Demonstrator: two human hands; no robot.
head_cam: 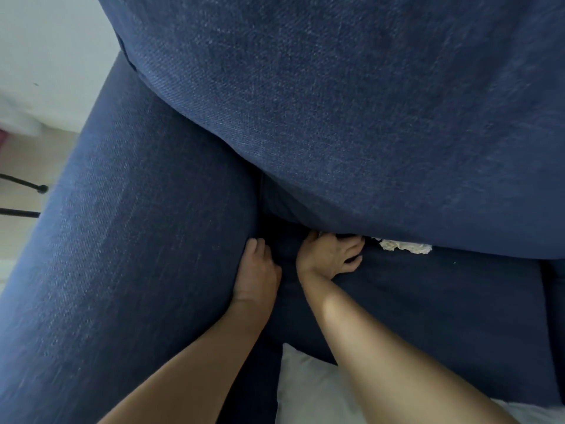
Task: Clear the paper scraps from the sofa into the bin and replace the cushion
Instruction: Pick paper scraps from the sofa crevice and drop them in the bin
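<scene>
Both hands (293,264) press denim-weave sofa (128,240); crumpled paper scraps (406,246), perhaps tissue.

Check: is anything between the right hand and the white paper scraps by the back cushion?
Partly. The back cushion overhangs the paper scraps, hiding their far side. Their near edge lies open on the seat, just right of the right hand.
</scene>
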